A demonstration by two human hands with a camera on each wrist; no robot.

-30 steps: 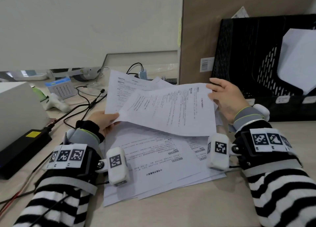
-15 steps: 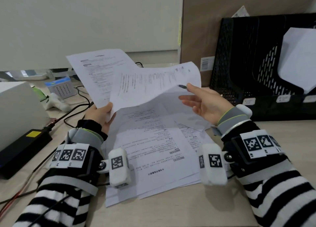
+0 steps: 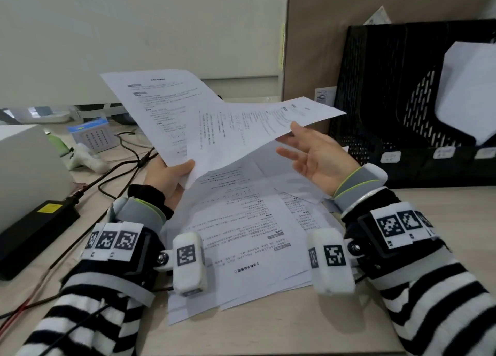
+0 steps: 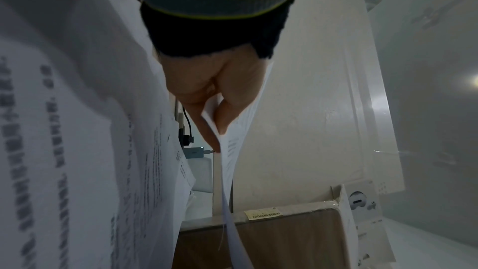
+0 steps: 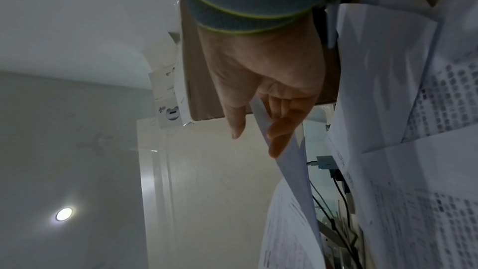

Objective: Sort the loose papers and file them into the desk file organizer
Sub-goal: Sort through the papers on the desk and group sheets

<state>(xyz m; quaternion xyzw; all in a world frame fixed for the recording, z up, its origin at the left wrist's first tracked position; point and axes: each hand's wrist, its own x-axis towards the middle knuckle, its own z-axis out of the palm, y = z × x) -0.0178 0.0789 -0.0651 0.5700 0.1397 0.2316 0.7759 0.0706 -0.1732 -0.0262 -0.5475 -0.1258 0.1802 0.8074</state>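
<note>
— While the left hand [image 3: 169, 180] pinches the bottom corner of two printed sheets, what is the right one doing?
— The right hand [image 3: 315, 155] is under the front sheet [image 3: 241, 130], near its right edge. Its fingers are straight and spread, the thumb lying on top of the paper. In the right wrist view the sheet's edge runs between thumb and fingers [image 5: 280, 130], a loose pinch at most.
— And the second sheet?
— The rear sheet [image 3: 158, 98] stands tilted behind the front one, both raised above the counter [image 3: 268, 334]. The left wrist view shows thumb and forefinger of the left hand [image 4: 217, 97] closed on the paper edge.
— Where are the other loose papers?
— A fanned stack of papers [image 3: 241, 237] lies flat on the counter between the two wrists, print upside down to the wearer.
— And the file organizer?
— The black file organizer [image 3: 375, 100] stands at the back right, against a brown panel [image 3: 362, 1]. Its walls are perforated, with small labels along the low front. One white sheet [image 3: 469, 87] leans inside a compartment on the right; the slot left of it looks dark, and its contents cannot be made out.
— Anything on the left?
— A black power brick [image 3: 35, 229] with cables [image 3: 118, 173], a white box [image 3: 24, 167] and a small desk calendar [image 3: 92, 134].
</note>
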